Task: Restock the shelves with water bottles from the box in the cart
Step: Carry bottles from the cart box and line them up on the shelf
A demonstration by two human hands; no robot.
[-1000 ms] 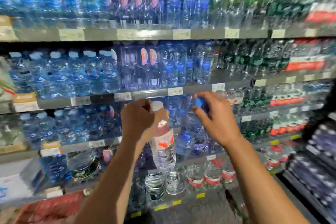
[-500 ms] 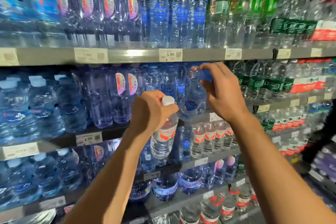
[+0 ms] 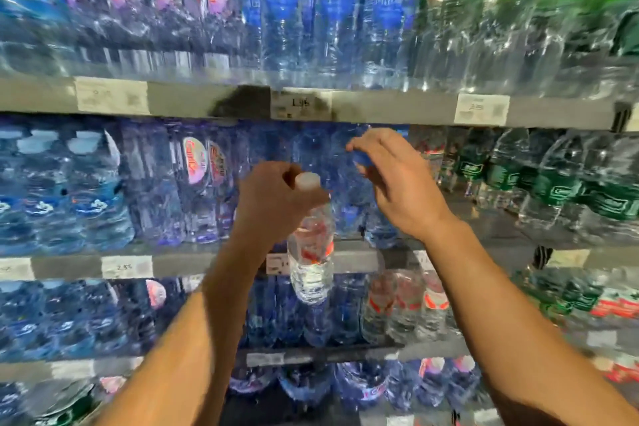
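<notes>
Hands mid-restock, two bottles not yet shelved.
Frame centre: left hand (image 3: 273, 197) curled round neck of white-capped water bottle (image 3: 311, 252), hanging unplaced; right hand (image 3: 397, 183) pinching blue cap (image 3: 363, 158) at middle shelf (image 3: 345, 258). Beyond, crowded rows; box and cart unseen.

Grey shelving (image 3: 193, 98) with blurred, seemingly paper price tags (image 3: 111, 95).
</notes>
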